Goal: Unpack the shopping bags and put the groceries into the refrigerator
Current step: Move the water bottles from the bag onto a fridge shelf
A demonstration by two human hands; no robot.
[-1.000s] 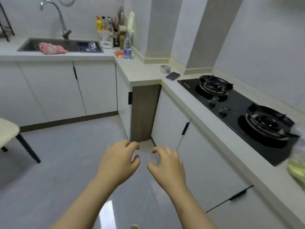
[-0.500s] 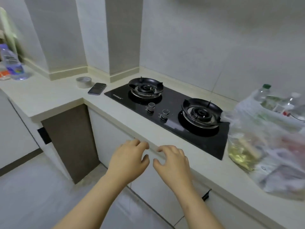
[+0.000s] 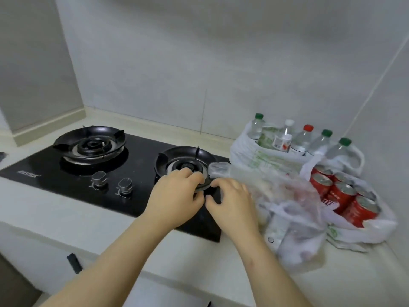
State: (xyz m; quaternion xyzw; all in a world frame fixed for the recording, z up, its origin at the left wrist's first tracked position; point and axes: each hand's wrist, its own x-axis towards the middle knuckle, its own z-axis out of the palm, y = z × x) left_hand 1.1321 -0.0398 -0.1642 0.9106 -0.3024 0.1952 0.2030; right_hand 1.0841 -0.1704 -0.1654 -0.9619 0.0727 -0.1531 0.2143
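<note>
- Clear plastic bag (image 3: pixel 292 209): lies at centre right of the frame on the countertop (image 3: pixel 66 218). Its left part overhangs the hob (image 3: pixel 137 196).
- Orientation: the long axis of the bag runs from lower right to centre. The twisted neck (image 3: pixel 218 169) points left, over the rim of the right burner (image 3: pixel 177 160).
- Left hand (image 3: pixel 174 196): the fingers curl, with the tips at the end of the neck. Contact with the plastic cannot be confirmed.
- Right hand (image 3: pixel 232 202): the fingers curl loosely just below the neck. Thumb and forefinger stand apart, with dark hob visible between them and nothing in the grasp.
- Probable reason for hand position: both hands meet at the neck because the closure there must be opened before the contents come out.
- White bag (image 3: pixel 250 156), upper right: holds water bottles (image 3: pixel 302 138) upright, caps up. The open bag mouth keeps them together.
- Red cans (image 3: pixel 345 196), far right: packed side by side in a second white bag (image 3: pixel 380 229), tops upward.
- Refrigerator: not in view.
</note>
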